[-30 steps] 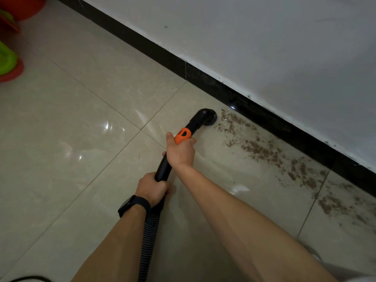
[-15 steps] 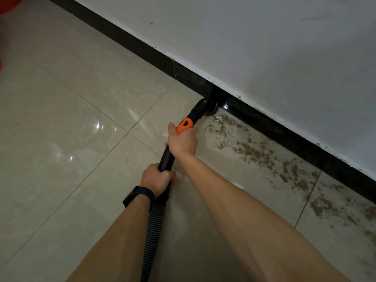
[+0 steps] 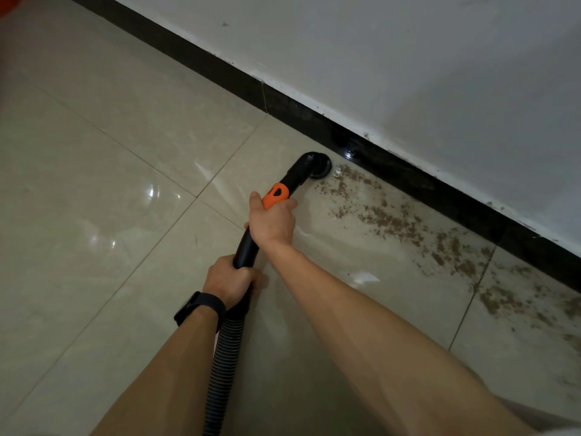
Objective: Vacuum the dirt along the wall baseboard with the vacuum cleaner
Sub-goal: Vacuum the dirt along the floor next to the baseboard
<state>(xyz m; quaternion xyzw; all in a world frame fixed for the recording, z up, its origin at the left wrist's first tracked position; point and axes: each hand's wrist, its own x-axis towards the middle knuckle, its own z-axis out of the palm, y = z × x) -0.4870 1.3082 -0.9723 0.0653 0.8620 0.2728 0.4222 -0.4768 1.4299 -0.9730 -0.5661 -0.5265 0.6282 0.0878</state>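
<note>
A black vacuum wand (image 3: pixel 294 176) with an orange collar (image 3: pixel 276 194) ends in a round brush nozzle (image 3: pixel 320 166) resting on the tile, a short way off the black baseboard (image 3: pixel 393 171). My right hand (image 3: pixel 272 220) grips the wand just below the orange collar. Lower down, my left hand (image 3: pixel 229 280), with a black watch on the wrist, holds the wand where the ribbed hose (image 3: pixel 224 366) joins it. Brown dirt (image 3: pixel 390 220) is scattered along the baseboard to the right of the nozzle, running toward the right edge.
Glossy beige floor tiles (image 3: pixel 110 199) spread out to the left. A white wall (image 3: pixel 408 58) rises above the baseboard. A sliver of something red (image 3: pixel 8 1) shows in the top left corner.
The nozzle touched the baseboard half a second ago and has pulled back from it, now sitting at the left end of the dirt. Both hands keep their grip.
</note>
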